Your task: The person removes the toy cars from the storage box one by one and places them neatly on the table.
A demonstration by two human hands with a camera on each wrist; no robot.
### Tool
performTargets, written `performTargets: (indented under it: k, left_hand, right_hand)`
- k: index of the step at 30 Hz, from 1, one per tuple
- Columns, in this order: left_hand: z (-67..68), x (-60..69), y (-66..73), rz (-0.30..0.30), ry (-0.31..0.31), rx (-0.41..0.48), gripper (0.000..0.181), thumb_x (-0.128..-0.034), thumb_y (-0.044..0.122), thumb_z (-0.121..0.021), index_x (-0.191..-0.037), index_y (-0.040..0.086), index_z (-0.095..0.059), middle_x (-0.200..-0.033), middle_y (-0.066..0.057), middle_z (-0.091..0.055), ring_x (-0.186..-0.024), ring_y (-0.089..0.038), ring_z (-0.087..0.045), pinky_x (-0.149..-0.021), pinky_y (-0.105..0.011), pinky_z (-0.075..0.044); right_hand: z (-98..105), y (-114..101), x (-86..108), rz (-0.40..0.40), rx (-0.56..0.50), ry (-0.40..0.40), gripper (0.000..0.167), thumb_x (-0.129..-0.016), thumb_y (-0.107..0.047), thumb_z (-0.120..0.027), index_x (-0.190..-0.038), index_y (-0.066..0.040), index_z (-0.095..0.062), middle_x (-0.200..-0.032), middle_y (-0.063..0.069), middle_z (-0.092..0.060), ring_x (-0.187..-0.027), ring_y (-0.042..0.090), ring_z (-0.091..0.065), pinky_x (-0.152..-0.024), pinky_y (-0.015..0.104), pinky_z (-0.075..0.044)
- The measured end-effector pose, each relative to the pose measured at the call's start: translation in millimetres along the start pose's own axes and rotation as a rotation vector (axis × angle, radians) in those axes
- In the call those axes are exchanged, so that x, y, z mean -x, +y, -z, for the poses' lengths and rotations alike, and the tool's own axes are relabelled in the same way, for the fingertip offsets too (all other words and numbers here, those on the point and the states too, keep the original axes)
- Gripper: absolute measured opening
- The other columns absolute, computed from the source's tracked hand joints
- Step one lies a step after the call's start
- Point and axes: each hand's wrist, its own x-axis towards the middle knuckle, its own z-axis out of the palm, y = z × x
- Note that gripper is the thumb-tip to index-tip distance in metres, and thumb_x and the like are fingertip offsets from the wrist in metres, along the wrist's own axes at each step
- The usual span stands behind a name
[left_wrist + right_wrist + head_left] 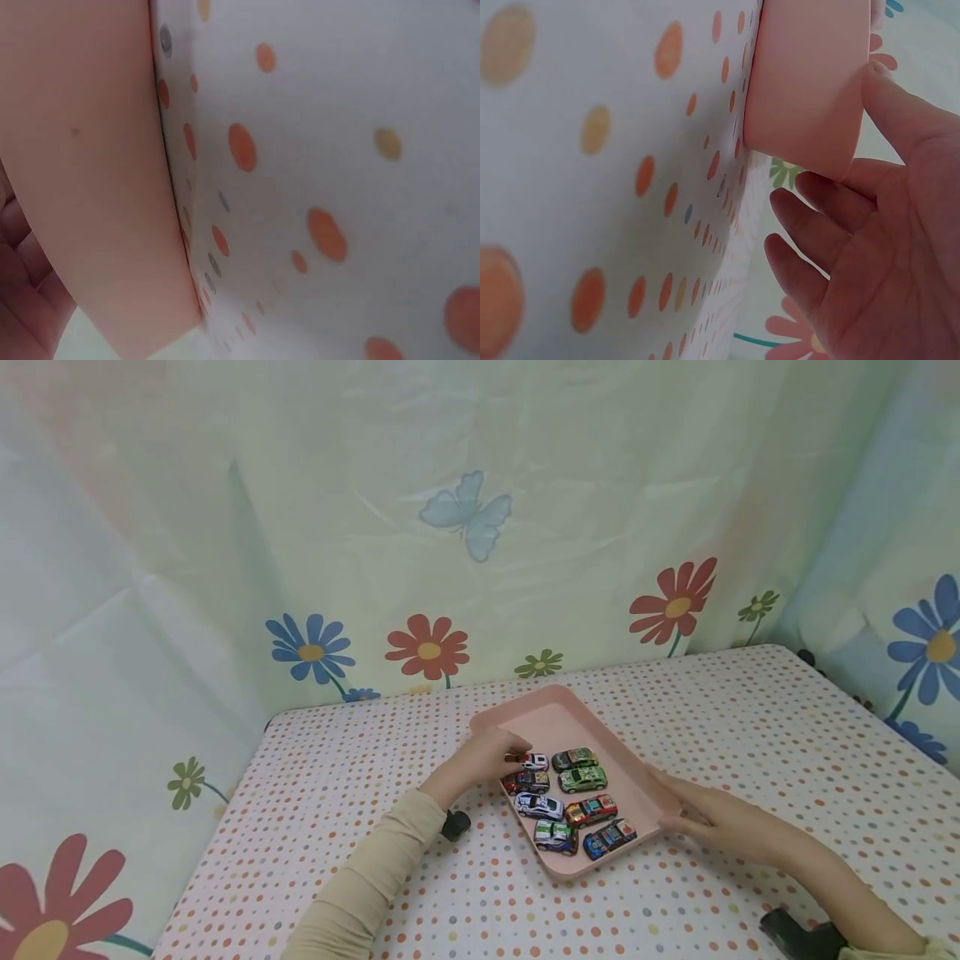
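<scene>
A pink tray point(558, 714) lies at an angle on the dotted tabletop, holding several toy cars in two rows. At its left side, my left hand point(483, 758) pinches a white and red toy car point(536, 762), whose rear end the fingers cover. Close by in the tray are a dark red toy car point(531, 782), a white one point(539, 807) and a green one point(582, 779). My right hand point(720, 818) holds the tray's right corner. In the right wrist view its thumb touches the rim, while the other fingers extend loosely beside the pink wall point(806, 82).
The dotted cloth point(315, 827) covers the tabletop around the tray. Behind it hangs a flowered curtain point(360, 552). Black wrist devices show under the left wrist point(455, 825) and the right wrist point(802, 935).
</scene>
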Motion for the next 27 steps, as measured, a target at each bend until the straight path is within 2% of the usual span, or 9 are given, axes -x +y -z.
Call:
performTargets:
  k: [7,12,15,21,23,27]
  left_hand:
    - [0.3,-3.3,2.0,-0.012,-0.006,0.032,0.020,-0.0849,0.008,-0.070,-0.105,0.008,-0.071,-0.098,0.001,-0.068,-0.089,-0.005,-0.060,-0.079,-0.015,-0.045]
    - [3.8,-3.5,3.2,-0.001,-0.019,0.046,0.022,-0.0858,0.008,-0.069,-0.107,0.007,-0.070,-0.103,-0.001,-0.067,-0.095,-0.007,-0.060,-0.082,-0.017,-0.044]
    - [8.7,-1.0,2.9,0.001,-0.003,0.035,0.023,-0.0868,0.009,-0.068,-0.110,0.009,-0.070,-0.103,0.000,-0.067,-0.095,-0.008,-0.060,-0.082,-0.018,-0.045]
    - [27.1,11.2,0.8,0.003,0.085,0.032,0.025,-0.0864,0.010,-0.069,-0.111,0.008,-0.069,-0.104,-0.001,-0.067,-0.094,-0.011,-0.061,-0.080,-0.023,-0.047]
    - [33.1,17.8,-0.6,0.015,0.112,0.048,0.026,-0.0861,0.010,-0.069,-0.112,0.007,-0.068,-0.106,-0.003,-0.067,-0.096,-0.013,-0.061,-0.080,-0.024,-0.048]
    - [44.2,34.2,-4.5,0.021,0.157,0.051,0.026,-0.0859,0.009,-0.069,-0.112,0.008,-0.068,-0.101,-0.003,-0.067,-0.087,-0.012,-0.061,-0.074,-0.026,-0.048]
  right_hand:
    - [0.7,-0.1,0.9,0.015,-0.005,0.011,0.074,-0.093,-0.043,-0.054,-0.141,0.008,-0.031,-0.140,0.032,-0.030,-0.124,0.051,-0.031,-0.096,0.063,-0.027]
    - [-0.1,0.5,0.5,0.019,-0.010,0.014,0.074,-0.093,-0.042,-0.054,-0.141,0.009,-0.030,-0.141,0.032,-0.030,-0.124,0.050,-0.031,-0.097,0.062,-0.027]
    - [-0.4,0.4,0.6,0.017,-0.016,0.012,0.075,-0.093,-0.043,-0.054,-0.141,0.009,-0.030,-0.141,0.032,-0.029,-0.125,0.050,-0.030,-0.097,0.062,-0.026]
    - [-0.6,0.1,0.8,0.014,-0.001,0.017,0.075,-0.093,-0.043,-0.054,-0.140,0.010,-0.031,-0.140,0.032,-0.030,-0.124,0.049,-0.032,-0.097,0.061,-0.027]
    - [-0.8,0.6,1.3,0.023,-0.002,0.022,0.074,-0.093,-0.041,-0.055,-0.140,0.010,-0.031,-0.140,0.032,-0.030,-0.124,0.050,-0.032,-0.097,0.061,-0.027]
    - [-1.0,1.5,1.7,0.036,-0.008,0.023,0.072,-0.093,-0.039,-0.055,-0.141,0.008,-0.030,-0.141,0.032,-0.030,-0.124,0.050,-0.031,-0.097,0.062,-0.027]
